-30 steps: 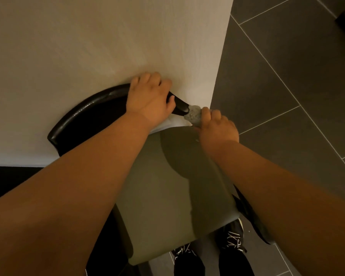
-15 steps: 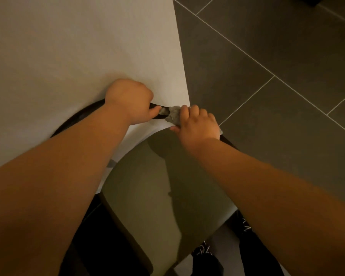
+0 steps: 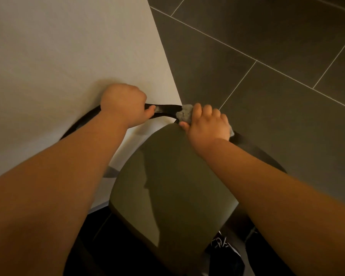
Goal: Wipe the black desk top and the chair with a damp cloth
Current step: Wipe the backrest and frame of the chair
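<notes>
The person leans over the chair (image 3: 167, 186) with both arms out, working along the black curved back rail (image 3: 165, 109) that sits close against the pale wall (image 3: 68, 56). The left hand (image 3: 124, 104) is clenched round the rail, steadying it; a second ago its fingers lay flatter over the top. The right hand (image 3: 207, 124) grasps the grey cloth (image 3: 184, 115), bunched up and pressed onto the rail just beside the wall's corner. More bare rail shows between the two hands than a moment back, so I judge the cloth is sliding rightward, away from the bracing hand. That puts the wipe partway round the back, with the stretch over the dark floor tiles (image 3: 267, 76) and the olive seat seemingly still to do. The desk top is out of sight.
</notes>
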### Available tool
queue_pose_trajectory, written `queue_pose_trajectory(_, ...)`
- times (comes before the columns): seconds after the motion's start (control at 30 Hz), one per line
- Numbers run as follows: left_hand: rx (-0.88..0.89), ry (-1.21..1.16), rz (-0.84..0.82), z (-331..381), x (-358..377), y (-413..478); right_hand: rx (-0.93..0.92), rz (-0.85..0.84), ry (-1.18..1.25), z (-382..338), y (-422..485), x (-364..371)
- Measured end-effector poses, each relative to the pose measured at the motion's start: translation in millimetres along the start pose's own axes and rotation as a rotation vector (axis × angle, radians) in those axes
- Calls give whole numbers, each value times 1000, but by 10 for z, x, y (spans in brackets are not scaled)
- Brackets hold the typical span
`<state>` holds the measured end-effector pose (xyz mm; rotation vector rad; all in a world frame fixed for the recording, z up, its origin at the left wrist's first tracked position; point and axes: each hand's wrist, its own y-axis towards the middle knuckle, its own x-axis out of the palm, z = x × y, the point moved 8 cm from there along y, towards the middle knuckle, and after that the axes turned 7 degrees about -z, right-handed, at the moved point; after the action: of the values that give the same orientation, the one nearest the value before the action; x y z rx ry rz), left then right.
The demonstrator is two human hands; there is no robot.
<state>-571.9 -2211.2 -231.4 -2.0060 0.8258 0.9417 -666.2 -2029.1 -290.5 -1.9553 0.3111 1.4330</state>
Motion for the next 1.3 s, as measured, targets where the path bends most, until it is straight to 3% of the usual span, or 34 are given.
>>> queue_pose_trajectory(0.17, 17, 28, 39, 12, 30, 30, -129, 64, 4, -136, 65, 39)
queue_pose_trajectory(0.47, 7, -3, 39, 25, 11, 8, 55, 57, -30, 518, -418, 130)
queue_pose_trajectory(0.73, -2, 36, 49, 84, -20, -3, -38, 46, 43, 262, -74, 42)
queue_pose_trajectory(0.93, -78, 88, -82, 88, 58, 52, 63, 59, 41, 831, -599, 158)
queue_pose_trajectory(1.03, -75, -54, -104, 271, 49, 114, 108, 35, 39, 839, -583, 136)
queue_pose_trajectory(1.17, 127, -390, -115, 1167, -120, 318, 48, 36, 99, 601, -300, 91)
queue_pose_trajectory(1.23, 151, -429, -120, 1432, -139, 447, 9, 70, 96, 616, -305, 110)
queue_pose_trajectory(1.3, 124, -392, -17, 1483, -133, 517, 1, 99, 71, 738, -428, 143)
